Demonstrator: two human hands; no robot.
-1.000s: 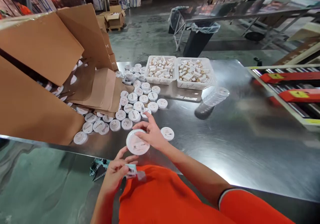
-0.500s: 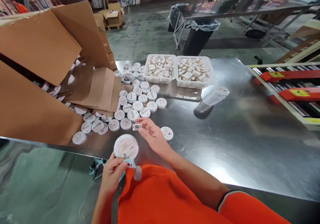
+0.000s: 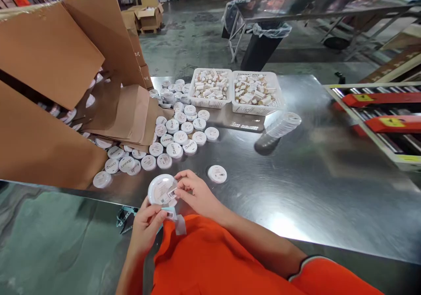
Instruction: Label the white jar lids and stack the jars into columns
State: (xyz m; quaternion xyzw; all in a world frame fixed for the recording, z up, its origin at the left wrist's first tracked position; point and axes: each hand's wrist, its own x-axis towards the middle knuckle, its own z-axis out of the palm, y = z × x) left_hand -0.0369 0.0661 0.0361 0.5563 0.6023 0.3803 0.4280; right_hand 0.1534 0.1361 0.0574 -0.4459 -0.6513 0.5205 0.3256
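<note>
Pinching a barcode label [image 3: 171,193], the right hand [image 3: 197,195] is holding its long axis slantwise over a round white container [image 3: 158,187], which is sitting just left of those fingertips. The left hand [image 3: 146,225] is gripping the container's near edge together with a label strip [image 3: 169,214].

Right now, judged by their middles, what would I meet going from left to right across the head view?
Open cardboard box → left hand → held white round container → right hand → lone white container on the table → clear plastic stack → roller conveyor.
</note>
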